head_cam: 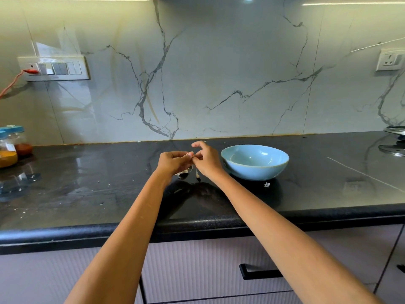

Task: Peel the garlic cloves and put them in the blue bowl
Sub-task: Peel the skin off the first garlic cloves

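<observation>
- Nearest the camera ran the pale ribbed cabinet fronts (197,270) with a black bar handle (258,273), under the rounded edge of the black countertop (87,205).
- Two bare forearms reached out over that edge, meeting above the counter just left of the blue bowl (254,161).
- The left hand (174,161) was curled, fingers closed around a garlic clove (190,154), only a pale tip of which showed at the fingertips.
- The right hand (206,160) met it, thumb and forefinger pinching at that clove's end, the other fingers lifted and bent.
- Beneath the hands lay papery garlic skins (186,172) on the counter; one more white scrap (266,184) lay just in front of the bowl.
- The bowl stood upright on the counter, nothing visible inside it.
- Farther left stood spice jars (13,145) with blue lids; at the far right edge, steel lids (394,139).
- Behind rose the veined marble backsplash (208,73), with a switch panel (54,68) on the left and a socket (390,59) on the right.
</observation>
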